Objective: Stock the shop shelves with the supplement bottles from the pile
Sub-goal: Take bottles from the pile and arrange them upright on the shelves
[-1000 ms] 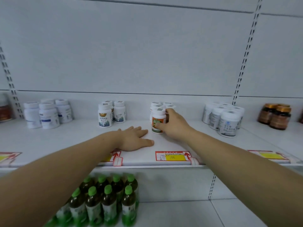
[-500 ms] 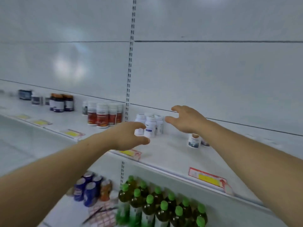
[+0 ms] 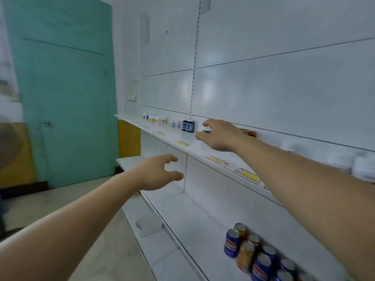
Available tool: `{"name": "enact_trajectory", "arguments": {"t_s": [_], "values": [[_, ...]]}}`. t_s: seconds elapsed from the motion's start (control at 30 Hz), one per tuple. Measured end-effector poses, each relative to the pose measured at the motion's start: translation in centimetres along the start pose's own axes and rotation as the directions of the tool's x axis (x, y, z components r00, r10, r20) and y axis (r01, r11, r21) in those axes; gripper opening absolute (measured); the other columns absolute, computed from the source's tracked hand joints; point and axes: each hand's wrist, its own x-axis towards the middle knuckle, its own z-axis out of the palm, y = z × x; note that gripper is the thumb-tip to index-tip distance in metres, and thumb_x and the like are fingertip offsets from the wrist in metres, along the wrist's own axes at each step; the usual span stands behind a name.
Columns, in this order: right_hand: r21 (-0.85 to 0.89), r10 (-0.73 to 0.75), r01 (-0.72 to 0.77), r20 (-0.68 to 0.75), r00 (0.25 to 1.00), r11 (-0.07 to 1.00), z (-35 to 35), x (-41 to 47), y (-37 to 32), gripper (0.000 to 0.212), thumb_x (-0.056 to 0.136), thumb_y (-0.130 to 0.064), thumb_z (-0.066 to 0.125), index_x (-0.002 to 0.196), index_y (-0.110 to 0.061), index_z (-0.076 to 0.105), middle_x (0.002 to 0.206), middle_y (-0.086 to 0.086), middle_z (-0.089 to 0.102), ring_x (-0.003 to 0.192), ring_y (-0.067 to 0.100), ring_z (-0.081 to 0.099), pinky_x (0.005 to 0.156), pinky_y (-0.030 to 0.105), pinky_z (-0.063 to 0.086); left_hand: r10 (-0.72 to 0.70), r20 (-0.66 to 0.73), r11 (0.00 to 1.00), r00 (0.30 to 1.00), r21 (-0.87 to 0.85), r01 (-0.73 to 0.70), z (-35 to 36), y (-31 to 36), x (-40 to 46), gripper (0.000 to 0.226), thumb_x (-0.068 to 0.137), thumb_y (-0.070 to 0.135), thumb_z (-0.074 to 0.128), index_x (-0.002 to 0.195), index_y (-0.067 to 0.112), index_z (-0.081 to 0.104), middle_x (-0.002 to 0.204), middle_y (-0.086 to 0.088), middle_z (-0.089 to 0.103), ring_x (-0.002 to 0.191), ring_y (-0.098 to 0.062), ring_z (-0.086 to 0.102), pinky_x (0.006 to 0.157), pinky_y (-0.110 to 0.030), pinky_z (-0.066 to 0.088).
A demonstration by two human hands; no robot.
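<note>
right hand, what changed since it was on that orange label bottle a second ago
The right hand let go of the bottle and now hangs open over the upper shelf. The left hand lifted off the shelf and hangs open. The view swung left. Neither hand holds anything.
</note>
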Motion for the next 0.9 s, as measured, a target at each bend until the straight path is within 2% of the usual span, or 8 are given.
{"name": "enact_trajectory", "arguments": {"t_s": [0.1, 0.17, 0.47, 0.6, 0.8, 0.9], "values": [[0.011, -0.065, 0.064, 0.033, 0.997, 0.998, 4.8, 6.9, -3.6, 0.064, 0.089, -0.057, 0.047, 0.142, -0.022, 0.039, 0.146, 0.004, 0.042, 0.129, 0.025, 0.042, 0.095, 0.033, 0.036, -0.024, -0.041, 1.0, 0.999, -0.008, 0.024, -2.0, -5.7, 4.5, 0.063, 0.086, 0.049, 0.059, 0.141, 0.029, 0.038, 0.145, 0.0, 0.042, 0.13, -0.02, 0.042, 0.105, -0.033, 0.033], [0.009, -0.086, 0.086, 0.043, 0.995, 0.996, 8.0, 11.9, -5.2, 0.065, 0.089, -0.057, 0.047, 0.143, -0.022, 0.038, 0.148, 0.004, 0.04, 0.132, 0.025, 0.04, 0.1, 0.035, 0.035, -0.035, -0.059, 0.999, 0.998, 0.003, 0.035, -2.7, -9.2, 8.1, 0.063, 0.086, 0.049, 0.058, 0.141, 0.029, 0.037, 0.145, 0.001, 0.042, 0.129, -0.02, 0.043, 0.104, -0.032, 0.034], [-0.003, -0.12, 0.121, 0.073, 0.99, 0.993, 17.5, 35.9, -7.9, 0.063, 0.092, -0.053, 0.046, 0.144, -0.02, 0.036, 0.148, 0.007, 0.039, 0.13, 0.027, 0.042, 0.1, 0.036, 0.036, -0.069, -0.094, 0.994, 0.993, 0.078, 0.077, -8.2, -23.2, 27.8, 0.063, 0.086, 0.049, 0.058, 0.142, 0.029, 0.037, 0.147, 0.003, 0.04, 0.13, -0.02, 0.042, 0.107, -0.036, 0.036], [-0.016, -0.091, 0.093, 0.099, 0.991, 0.995, 21.4, 45.6, -9.4, 0.063, 0.091, -0.055, 0.045, 0.144, -0.022, 0.036, 0.149, 0.004, 0.039, 0.131, 0.025, 0.04, 0.103, 0.037, 0.035, -0.066, -0.099, 0.995, 0.993, 0.073, 0.074, -11.9, -29.9, 36.0, 0.063, 0.086, 0.048, 0.058, 0.142, 0.028, 0.036, 0.147, 0.003, 0.041, 0.13, -0.019, 0.042, 0.107, -0.034, 0.035], [-0.068, -0.027, 0.033, 0.091, 0.996, 0.997, 28.9, 59.0, -12.4, 0.062, 0.093, -0.054, 0.045, 0.144, -0.021, 0.037, 0.148, 0.005, 0.04, 0.13, 0.026, 0.041, 0.1, 0.035, 0.035, -0.013, -0.094, 0.997, 0.995, 0.08, 0.021, -15.1, -42.6, 48.8, 0.061, 0.085, 0.048, 0.059, 0.14, 0.03, 0.04, 0.145, 0.004, 0.042, 0.127, -0.019, 0.045, 0.104, -0.037, 0.04], [-0.053, 0.021, -0.018, 0.066, 0.998, 0.998, 32.9, 66.1, -14.7, 0.063, 0.092, -0.054, 0.046, 0.145, -0.02, 0.035, 0.15, 0.004, 0.038, 0.132, 0.026, 0.04, 0.101, 0.035, 0.034, 0.039, -0.098, 0.998, 0.994, 0.06, -0.033, -16.8, -49.3, 55.1, 0.06, 0.085, 0.05, 0.059, 0.138, 0.03, 0.042, 0.145, 0.005, 0.043, 0.123, -0.017, 0.048, 0.099, -0.03, 0.04]]}}
